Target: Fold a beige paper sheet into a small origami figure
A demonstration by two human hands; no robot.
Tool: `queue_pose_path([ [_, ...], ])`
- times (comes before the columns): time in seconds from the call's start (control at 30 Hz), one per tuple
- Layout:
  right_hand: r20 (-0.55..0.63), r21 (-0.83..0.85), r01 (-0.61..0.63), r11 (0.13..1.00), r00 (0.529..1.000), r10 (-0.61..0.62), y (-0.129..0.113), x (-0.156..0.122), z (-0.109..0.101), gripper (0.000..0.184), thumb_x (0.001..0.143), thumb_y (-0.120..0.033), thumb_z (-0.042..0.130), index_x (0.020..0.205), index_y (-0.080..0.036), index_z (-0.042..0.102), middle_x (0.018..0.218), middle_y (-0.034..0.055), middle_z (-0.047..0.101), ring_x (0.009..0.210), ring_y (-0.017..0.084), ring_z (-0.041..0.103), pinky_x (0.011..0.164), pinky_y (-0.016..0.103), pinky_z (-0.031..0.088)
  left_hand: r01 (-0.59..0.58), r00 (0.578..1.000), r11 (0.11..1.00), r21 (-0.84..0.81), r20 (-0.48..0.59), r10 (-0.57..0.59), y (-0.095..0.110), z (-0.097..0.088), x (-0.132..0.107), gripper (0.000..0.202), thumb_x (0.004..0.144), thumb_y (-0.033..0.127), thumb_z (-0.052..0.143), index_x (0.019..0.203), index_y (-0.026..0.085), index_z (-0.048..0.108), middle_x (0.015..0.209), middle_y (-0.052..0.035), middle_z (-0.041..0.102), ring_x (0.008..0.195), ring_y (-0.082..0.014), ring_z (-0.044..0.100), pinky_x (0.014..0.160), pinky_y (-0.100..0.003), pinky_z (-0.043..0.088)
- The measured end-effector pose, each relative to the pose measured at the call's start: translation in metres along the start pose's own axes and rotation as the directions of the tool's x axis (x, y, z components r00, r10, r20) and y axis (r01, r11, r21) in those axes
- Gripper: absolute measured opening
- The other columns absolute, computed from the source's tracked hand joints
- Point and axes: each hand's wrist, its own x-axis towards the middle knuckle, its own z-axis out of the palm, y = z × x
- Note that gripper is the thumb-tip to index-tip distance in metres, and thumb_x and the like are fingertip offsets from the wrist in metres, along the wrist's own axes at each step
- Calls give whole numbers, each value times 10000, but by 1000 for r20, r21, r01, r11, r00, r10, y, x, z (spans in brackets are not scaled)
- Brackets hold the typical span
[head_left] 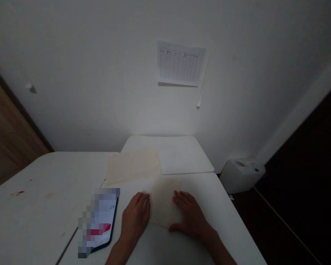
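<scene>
A folded cream sheet (163,206), cloth or thick paper, lies on the white table (165,187) between my hands. My left hand (135,217) rests against its left edge, fingers together, and I cannot tell whether they pinch it. My right hand (190,215) lies flat with spread fingers, touching its right edge. A larger cream sheet (132,165) lies farther forward, partly on a white board (184,154). A phone (99,224) with a pixelated screen lies just left of my left hand.
A second white table (38,195) adjoins on the left, with reddish marks. A white plastic jerrycan (241,175) stands on the floor at right. The wall ahead carries a printed table sheet (179,64). A wooden door panel (11,132) stands at far left.
</scene>
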Motion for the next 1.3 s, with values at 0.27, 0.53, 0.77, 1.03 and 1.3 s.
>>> queue_pose_path([
  [0.27,-69,-63,17,998,997,-21,-7,-2,-1,530,887,-492,545,1354,-249,486,1469,37,406,1352,251,325,1134,427,239,-292,949,956,-39,112,294,2,5,-48,297,894,231,456,1146,241,613,1141,-105,657,1034,-239,639,888,-366,554],
  [0.53,-161,-120,-4,993,987,-15,-14,-4,0,355,933,-331,489,1278,-271,545,1323,58,527,1224,250,441,1058,416,342,-347,929,938,-5,137,344,11,17,-58,296,904,298,473,1158,290,627,1252,-72,630,1142,-273,601,921,-427,557],
  [0.77,-190,-144,-25,989,982,-3,-17,-4,1,294,918,-280,505,1202,-274,580,1182,70,570,1117,251,489,1004,420,362,-241,970,970,37,44,239,0,21,-40,239,886,361,535,1037,214,648,1202,-111,639,1132,-286,591,923,-450,535],
  [1.03,-185,-148,-26,989,983,-2,-17,-4,2,297,912,-274,507,1202,-277,572,1169,68,562,1093,253,489,972,409,378,-234,961,969,84,168,218,-19,18,-13,359,909,372,503,1197,179,598,1376,-136,520,1281,-289,466,1035,-491,407],
  [1.3,-194,-184,-22,983,981,-15,-17,-5,0,294,924,-267,491,1208,-264,564,1180,76,557,1096,253,488,989,422,359,-249,940,959,132,270,207,-26,21,-11,618,860,570,504,1352,198,482,1478,-121,391,1363,-293,350,1105,-511,291],
])
